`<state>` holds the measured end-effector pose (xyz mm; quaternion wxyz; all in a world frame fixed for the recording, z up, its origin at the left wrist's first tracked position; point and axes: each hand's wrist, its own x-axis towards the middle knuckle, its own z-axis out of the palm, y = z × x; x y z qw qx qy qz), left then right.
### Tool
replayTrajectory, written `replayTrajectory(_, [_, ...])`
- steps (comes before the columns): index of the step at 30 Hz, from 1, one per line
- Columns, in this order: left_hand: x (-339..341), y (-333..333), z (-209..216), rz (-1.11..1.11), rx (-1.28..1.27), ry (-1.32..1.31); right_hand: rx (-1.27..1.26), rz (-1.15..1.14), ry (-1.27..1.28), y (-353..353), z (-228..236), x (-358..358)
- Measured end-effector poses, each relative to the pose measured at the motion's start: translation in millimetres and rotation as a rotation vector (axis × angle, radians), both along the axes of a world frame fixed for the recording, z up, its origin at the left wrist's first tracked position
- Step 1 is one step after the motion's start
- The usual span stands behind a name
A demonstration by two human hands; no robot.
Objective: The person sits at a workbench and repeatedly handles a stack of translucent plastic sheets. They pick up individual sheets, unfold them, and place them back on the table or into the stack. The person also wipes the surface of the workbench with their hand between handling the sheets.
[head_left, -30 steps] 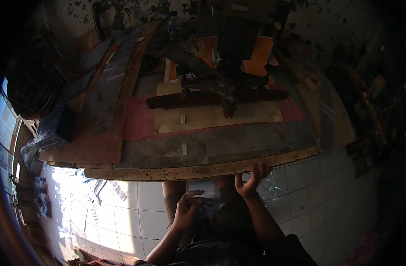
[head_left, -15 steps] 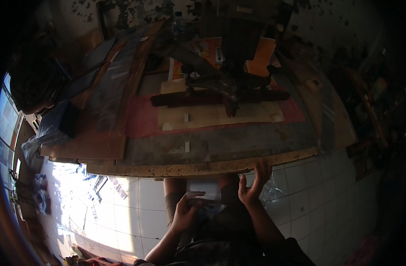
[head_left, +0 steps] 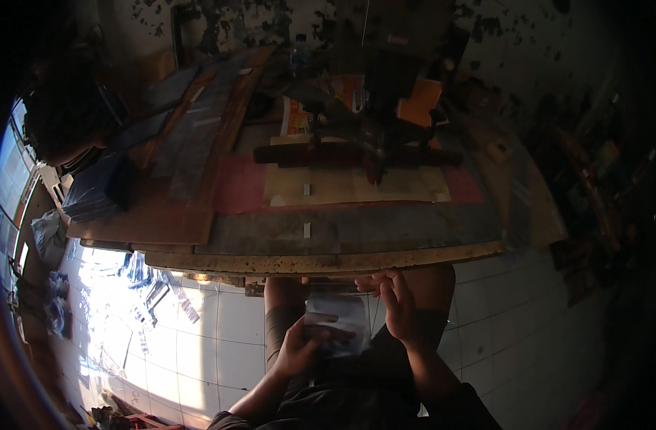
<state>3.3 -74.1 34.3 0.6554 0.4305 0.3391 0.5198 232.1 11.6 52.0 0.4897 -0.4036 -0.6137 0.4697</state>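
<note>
Over my lap, my left hand [head_left: 298, 349] is closed on a clear plastic sheet or bag [head_left: 348, 309]; the fingers show dark through or against it. The plastic stands a little below the table's front edge. To its right is my right hand [head_left: 401, 312], with fingers stretched out and apart near that edge and nothing visible in them. Above both hands, on the table [head_left: 385, 233], a dark machine with a long horizontal bar [head_left: 292, 155] rests over a tan sheet [head_left: 356, 190] and a pink sheet [head_left: 235, 188].
Two small pale pieces lie near the front, one on the tan sheet and one on the grey top [head_left: 307, 230]. A blue plastic-wrapped block [head_left: 102, 190] sits at the left corner. Scraps [head_left: 152, 287] litter the sunlit tiled floor. A bottle [head_left: 300, 54] stands at the back.
My right hand has moved left, closer to the plastic. My left hand still holds the plastic, which now shows larger and more spread. The whole view has shifted slightly.
</note>
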Motion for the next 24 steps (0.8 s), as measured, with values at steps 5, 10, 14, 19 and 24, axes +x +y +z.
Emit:
replayTrajectory(5, [-2.5, -11.2, -4.9, 0.040, 0.041, 0.143, -0.219, 0.184, 0.177, 20.6, 26.8, -5.3])
replayTrajectory(10, [0.1, -13.4, -3.6, -0.005, 0.040, 0.018, -0.287, 0.256, 0.141, 73.4, 48.6, -18.9])
replayTrajectory(14, [4.5, -10.5, -15.9, -0.043, 0.023, -0.012, -0.289, 0.253, 0.141, 127.0, 40.2, -35.5])
replayTrajectory(19, [15.6, 3.8, -8.9, -0.099, -0.031, -0.025, -0.129, 0.194, 0.004, 145.9, 48.3, -42.5])
replayTrajectory(24, [15.5, 18.1, -36.9, -0.092, -0.049, 0.120, 0.040, 0.062, 0.316, 100.3, 58.2, -24.5])
